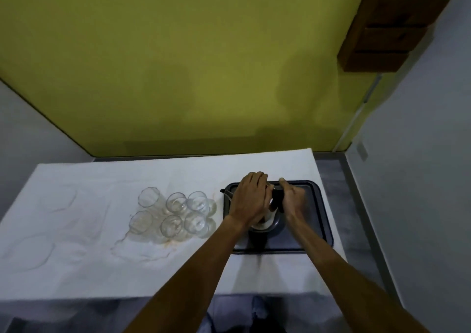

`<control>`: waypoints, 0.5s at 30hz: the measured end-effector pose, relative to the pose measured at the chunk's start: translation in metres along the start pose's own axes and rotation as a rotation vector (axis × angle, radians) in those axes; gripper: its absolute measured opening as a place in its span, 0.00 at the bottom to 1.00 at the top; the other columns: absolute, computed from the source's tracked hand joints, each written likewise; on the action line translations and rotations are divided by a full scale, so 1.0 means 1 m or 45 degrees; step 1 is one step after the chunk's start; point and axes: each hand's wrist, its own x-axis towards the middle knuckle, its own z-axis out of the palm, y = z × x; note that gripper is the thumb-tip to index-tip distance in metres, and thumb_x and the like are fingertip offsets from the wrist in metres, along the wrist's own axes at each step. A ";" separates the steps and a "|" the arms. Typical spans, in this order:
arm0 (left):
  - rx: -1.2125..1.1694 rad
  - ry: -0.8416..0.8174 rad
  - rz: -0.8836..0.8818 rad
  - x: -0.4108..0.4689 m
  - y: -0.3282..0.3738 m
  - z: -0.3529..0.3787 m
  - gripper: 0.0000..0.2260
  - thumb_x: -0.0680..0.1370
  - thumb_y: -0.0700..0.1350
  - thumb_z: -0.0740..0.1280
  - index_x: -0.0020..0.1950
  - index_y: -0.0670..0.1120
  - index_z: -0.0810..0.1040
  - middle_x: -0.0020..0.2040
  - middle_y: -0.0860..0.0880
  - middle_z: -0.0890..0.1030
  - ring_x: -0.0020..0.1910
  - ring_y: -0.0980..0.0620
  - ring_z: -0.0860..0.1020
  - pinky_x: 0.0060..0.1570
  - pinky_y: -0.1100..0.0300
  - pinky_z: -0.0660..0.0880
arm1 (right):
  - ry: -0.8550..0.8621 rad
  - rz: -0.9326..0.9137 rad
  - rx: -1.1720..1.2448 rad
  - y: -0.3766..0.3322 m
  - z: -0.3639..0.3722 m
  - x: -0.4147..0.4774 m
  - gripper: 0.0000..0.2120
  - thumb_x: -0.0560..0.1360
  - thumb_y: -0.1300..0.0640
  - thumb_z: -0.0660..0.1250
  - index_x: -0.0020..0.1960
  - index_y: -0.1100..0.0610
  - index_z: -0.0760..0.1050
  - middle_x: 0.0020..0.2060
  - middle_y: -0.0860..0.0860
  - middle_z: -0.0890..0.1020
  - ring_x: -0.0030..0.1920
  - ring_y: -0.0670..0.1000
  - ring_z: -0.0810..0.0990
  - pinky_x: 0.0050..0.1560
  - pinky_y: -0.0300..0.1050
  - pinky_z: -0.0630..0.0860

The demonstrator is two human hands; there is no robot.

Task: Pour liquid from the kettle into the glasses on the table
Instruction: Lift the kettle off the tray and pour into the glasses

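From the head camera, the kettle [267,218] stands on a dark tray [316,220] at the table's right; the left hand [251,200] lies flat over its lid, the right hand [291,199] wraps its black handle (likely heavy when full); six empty glasses [175,211], fragile, cluster left.

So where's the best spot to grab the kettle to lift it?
By its black handle, coming from the right side. The spout points left toward the glasses, so the handle sits opposite on the kettle. The right hand is already there; the left hand covers the top.
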 end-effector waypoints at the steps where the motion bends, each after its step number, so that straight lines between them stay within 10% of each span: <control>1: -0.005 0.025 -0.026 -0.001 -0.002 -0.005 0.16 0.82 0.46 0.54 0.58 0.38 0.76 0.54 0.41 0.80 0.53 0.43 0.77 0.57 0.49 0.74 | -0.016 -0.016 -0.014 -0.005 0.003 -0.002 0.22 0.76 0.47 0.69 0.32 0.63 0.80 0.26 0.55 0.82 0.31 0.56 0.80 0.38 0.54 0.78; 15: -0.251 -0.034 -0.257 -0.015 -0.045 -0.024 0.15 0.82 0.42 0.56 0.64 0.36 0.73 0.63 0.38 0.77 0.64 0.41 0.73 0.65 0.49 0.69 | -0.019 -0.083 -0.333 -0.029 0.041 -0.029 0.24 0.76 0.43 0.65 0.30 0.59 0.77 0.30 0.55 0.81 0.35 0.59 0.78 0.39 0.47 0.69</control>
